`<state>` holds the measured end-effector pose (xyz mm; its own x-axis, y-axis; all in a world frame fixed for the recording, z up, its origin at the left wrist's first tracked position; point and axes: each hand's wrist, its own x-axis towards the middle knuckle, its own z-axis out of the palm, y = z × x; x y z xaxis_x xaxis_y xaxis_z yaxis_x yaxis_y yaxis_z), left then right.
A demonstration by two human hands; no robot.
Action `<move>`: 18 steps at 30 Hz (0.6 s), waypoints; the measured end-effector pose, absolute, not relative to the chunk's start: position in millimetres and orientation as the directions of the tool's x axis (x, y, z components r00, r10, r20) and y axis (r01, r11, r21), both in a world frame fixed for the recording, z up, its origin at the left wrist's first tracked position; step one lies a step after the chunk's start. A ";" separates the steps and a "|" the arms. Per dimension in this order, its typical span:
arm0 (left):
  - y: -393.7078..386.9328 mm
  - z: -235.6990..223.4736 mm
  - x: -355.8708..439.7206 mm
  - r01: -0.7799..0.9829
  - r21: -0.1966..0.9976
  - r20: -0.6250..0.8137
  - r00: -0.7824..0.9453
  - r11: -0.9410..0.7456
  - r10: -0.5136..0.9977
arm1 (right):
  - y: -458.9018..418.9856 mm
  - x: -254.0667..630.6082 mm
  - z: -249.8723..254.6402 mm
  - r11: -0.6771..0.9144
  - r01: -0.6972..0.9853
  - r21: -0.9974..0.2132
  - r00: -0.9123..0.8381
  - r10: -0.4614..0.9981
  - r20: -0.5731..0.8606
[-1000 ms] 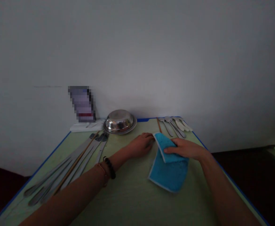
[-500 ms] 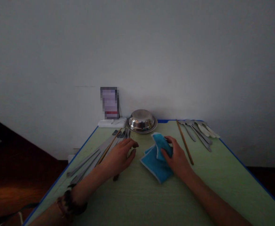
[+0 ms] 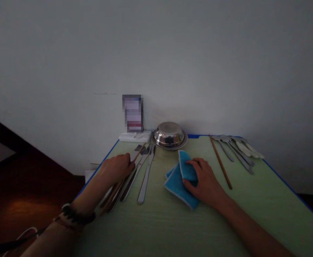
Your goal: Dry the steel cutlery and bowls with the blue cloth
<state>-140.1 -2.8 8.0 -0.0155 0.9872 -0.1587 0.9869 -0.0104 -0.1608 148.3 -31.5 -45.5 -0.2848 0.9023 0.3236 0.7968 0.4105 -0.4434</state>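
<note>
At the left of the table, my left hand [image 3: 117, 168] is closed around the middle of a brown wooden chopstick [image 3: 139, 152]. Forks [image 3: 142, 160] and a table knife [image 3: 146, 184] lie beside and partly beneath that hand, their handles pointing towards me. My right hand [image 3: 203, 182] grips a folded blue cloth [image 3: 180, 185] with light edging, thumb on the near side and fingers bent over the raised fold. The cloth's lower layers rest on the table.
An upturned metal bowl [image 3: 169, 135] sits at the back middle. Left of it, a phone [image 3: 133, 113] leans against the wall on a white base [image 3: 135, 136]. Another chopstick [image 3: 220, 162], several metal spoons [image 3: 238, 157] and white spoons [image 3: 248, 150] lie at the right of the green table [image 3: 156, 232].
My left hand has moved left from above the table's middle onto the cutlery and closed on the chopstick. My right hand stays on the cloth. The view has shifted slightly left.
</note>
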 end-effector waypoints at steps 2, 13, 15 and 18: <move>-3.9 9.0 -136.7 0.984 -0.179 -0.174 -0.023 -0.008 0.985 | -32.5 150.1 -44.8 0.406 0.799 -0.444 -0.301 0.909 0.289; -11.4 15.7 -126.2 0.976 -0.216 -0.238 -0.014 -0.038 0.971 | -28.8 155.9 -51.7 0.409 0.698 -0.588 -0.243 0.908 0.343; -10.6 14.6 -128.0 0.977 -0.210 -0.233 -0.007 -0.044 0.972 | -27.7 156.5 -52.2 0.409 0.673 -0.616 -0.224 0.907 0.357; -10.7 14.3 -131.2 0.978 -0.202 -0.221 0.010 -0.056 0.975 | -26.6 157.4 -52.1 0.406 0.644 -0.649 -0.197 0.907 0.372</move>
<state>-131.2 -10.7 14.3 0.0102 0.9753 -0.2207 0.9778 -0.0559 -0.2019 157.4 -26.6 -52.1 -0.1968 0.9070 0.3723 0.6436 0.4059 -0.6488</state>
